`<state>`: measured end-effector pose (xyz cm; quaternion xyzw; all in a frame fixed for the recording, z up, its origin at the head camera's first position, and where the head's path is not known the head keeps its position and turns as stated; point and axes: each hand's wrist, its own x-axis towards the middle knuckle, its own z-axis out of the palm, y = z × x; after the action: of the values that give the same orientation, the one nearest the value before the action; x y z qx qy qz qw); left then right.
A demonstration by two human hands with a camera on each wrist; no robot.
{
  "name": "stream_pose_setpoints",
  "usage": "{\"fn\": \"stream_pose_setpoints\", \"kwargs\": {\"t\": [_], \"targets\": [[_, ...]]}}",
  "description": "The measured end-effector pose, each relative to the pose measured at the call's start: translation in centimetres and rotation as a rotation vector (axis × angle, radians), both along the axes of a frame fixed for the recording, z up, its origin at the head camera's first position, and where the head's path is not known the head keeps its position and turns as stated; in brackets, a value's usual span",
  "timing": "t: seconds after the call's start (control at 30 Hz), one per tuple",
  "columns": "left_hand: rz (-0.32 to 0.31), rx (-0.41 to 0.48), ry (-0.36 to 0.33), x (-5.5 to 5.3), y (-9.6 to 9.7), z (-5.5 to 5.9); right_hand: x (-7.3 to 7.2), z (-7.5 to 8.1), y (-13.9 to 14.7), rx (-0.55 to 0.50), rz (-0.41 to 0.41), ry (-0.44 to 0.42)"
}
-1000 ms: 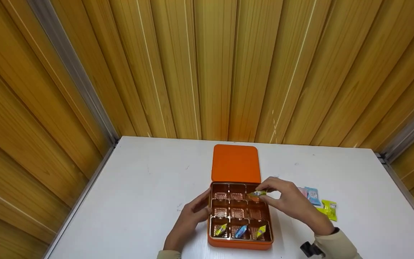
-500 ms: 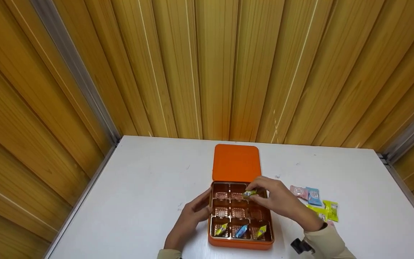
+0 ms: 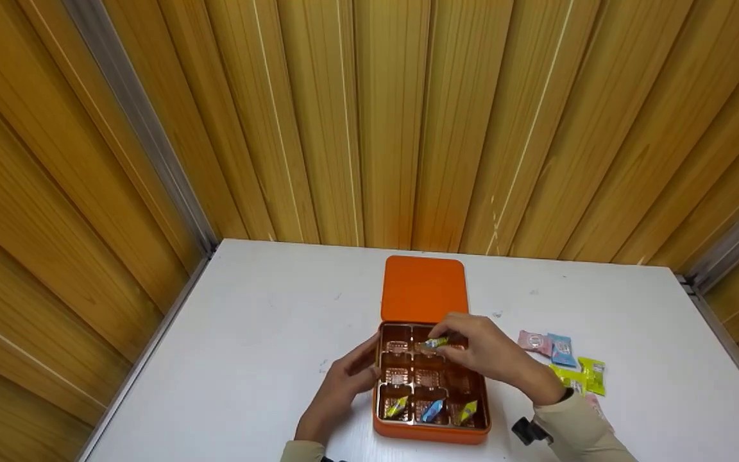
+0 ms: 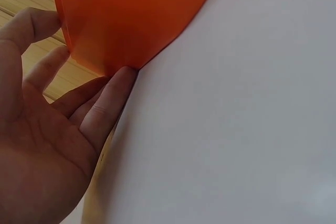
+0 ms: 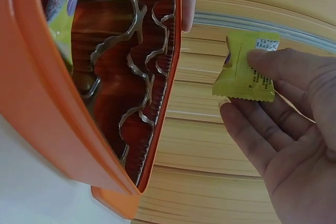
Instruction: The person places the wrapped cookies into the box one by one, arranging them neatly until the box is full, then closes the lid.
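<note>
An orange tin (image 3: 430,434) with a brown divided insert lies on the white table, its lid (image 3: 424,289) folded back behind it. My left hand (image 3: 337,390) rests along the tin's left side; in the left wrist view its fingertips (image 4: 123,80) touch the orange wall. Between thumb and fingers my right hand (image 3: 494,351) pinches a yellow-green wrapped candy (image 5: 241,69), over the back row near its middle compartment. Along the front row stand a yellow candy (image 3: 397,408), a blue candy (image 3: 433,411) and another yellow candy (image 3: 467,412), one per compartment.
Right of the tin lie several loose wrapped candies: a pink one (image 3: 535,342), a blue one (image 3: 562,350), a yellow one (image 3: 593,375) and others partly behind the right sleeve (image 3: 575,420). Wood-patterned panels (image 3: 382,128) rise beyond the table's back edge.
My right hand has moved left with the yellow-green candy, from the back right compartment toward the back middle one. The left hand stays at the tin's side.
</note>
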<state>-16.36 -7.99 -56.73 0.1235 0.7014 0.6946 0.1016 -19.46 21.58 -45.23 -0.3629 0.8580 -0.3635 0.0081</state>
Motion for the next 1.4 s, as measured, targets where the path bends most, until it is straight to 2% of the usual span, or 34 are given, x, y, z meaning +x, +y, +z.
{"fn": "stream_pose_setpoints", "kwargs": {"t": [0.3,0.6,1.4], "targets": [[0.008,0.003,-0.007,0.0,0.0,0.0,-0.5,0.4,-1.1,0.044,0.054,-0.032],[0.006,0.006,-0.001,0.0,0.1,0.0,-1.0,0.3,-2.1,0.097,0.071,-0.056],[0.009,0.005,-0.006,0.0,0.0,0.1,-1.6,-0.4,-5.2,0.192,0.239,0.006]]}}
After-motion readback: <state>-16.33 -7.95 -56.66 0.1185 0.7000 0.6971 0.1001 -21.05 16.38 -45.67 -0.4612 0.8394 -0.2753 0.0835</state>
